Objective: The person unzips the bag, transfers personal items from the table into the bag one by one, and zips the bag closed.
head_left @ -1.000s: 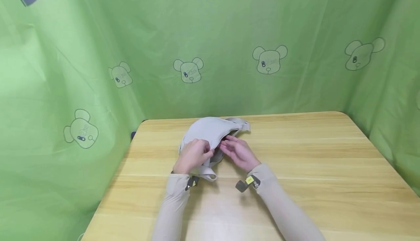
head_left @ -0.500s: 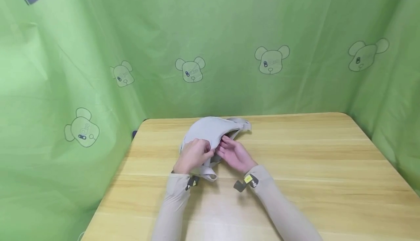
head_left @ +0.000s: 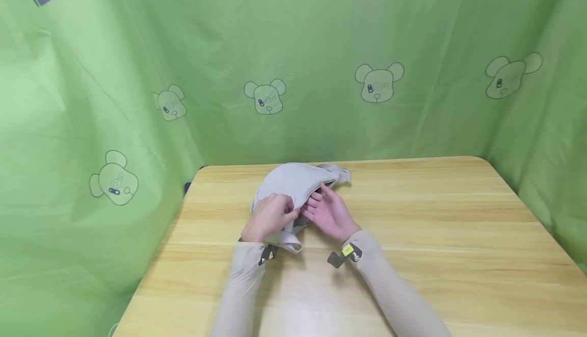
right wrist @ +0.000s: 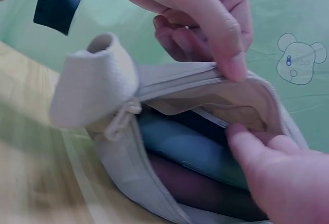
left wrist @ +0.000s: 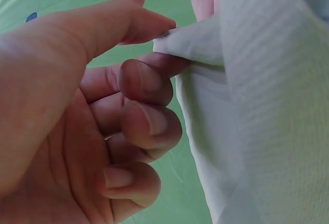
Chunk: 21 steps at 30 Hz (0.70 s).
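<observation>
A pale grey waist bag [head_left: 291,181] lies near the far edge of the table, its zipped mouth gaping toward the right. My left hand [head_left: 270,217] pinches the edge of that mouth between thumb and index finger, the other fingers curled loosely. At the opening is my right hand [head_left: 333,218], fingers spread and fairly straight, with some tips hidden inside. Within the bag, the right wrist view shows a dark teal item [right wrist: 187,144], a dark purple item [right wrist: 200,183] below it and a tan inner lining [right wrist: 241,113]. What kind these items are, I cannot tell.
A strap loop [head_left: 290,242] hangs from the bag's near end, and another strap end with a buckle [head_left: 343,175] lies at the far right of it. The wooden table [head_left: 435,235] is enclosed by a green curtain [head_left: 312,31] with bear prints.
My right hand has shifted slightly at the bag's mouth, and one finger now stands raised by the upper edge of the opening. The left hand keeps its pinch in place.
</observation>
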Available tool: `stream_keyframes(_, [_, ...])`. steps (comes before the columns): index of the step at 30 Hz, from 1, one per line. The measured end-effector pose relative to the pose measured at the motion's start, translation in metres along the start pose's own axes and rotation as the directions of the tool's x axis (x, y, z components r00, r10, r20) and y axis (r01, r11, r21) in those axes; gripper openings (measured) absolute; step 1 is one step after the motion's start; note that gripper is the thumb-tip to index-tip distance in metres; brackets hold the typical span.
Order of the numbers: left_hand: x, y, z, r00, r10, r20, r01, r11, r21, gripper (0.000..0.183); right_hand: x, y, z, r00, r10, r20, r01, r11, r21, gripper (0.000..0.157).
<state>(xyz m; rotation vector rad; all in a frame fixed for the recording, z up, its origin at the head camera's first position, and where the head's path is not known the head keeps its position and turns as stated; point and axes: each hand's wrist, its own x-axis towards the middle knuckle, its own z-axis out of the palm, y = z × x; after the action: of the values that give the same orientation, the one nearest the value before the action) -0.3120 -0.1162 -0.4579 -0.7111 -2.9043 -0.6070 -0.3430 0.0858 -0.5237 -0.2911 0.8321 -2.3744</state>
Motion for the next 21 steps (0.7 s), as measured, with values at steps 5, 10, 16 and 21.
stream_keyframes(5, [-0.001,-0.001,0.001,1.0,-0.013,0.003,0.013,1.0,0.011,0.023,-0.004,-0.004,0.0,0.999,0.012,-0.038,-0.013,0.999,-0.039,0.085])
stream_keyframes(10, [-0.001,-0.001,0.001,1.0,-0.018,0.004,0.018,1.0,0.012,0.023,-0.006,-0.005,-0.002,0.996,0.022,-0.089,-0.028,0.997,-0.07,0.085])
stream_keyframes(16, [-0.001,-0.001,0.002,1.0,-0.012,0.006,0.012,1.0,0.017,0.023,-0.012,-0.013,-0.01,0.977,0.008,-0.211,-0.047,0.983,-0.177,0.083])
stream_keyframes(21, [-0.001,-0.002,0.003,1.0,-0.005,0.015,0.005,1.0,0.018,0.022,-0.02,-0.029,-0.019,0.954,-0.05,-0.294,-0.01,0.98,-0.2,0.069])
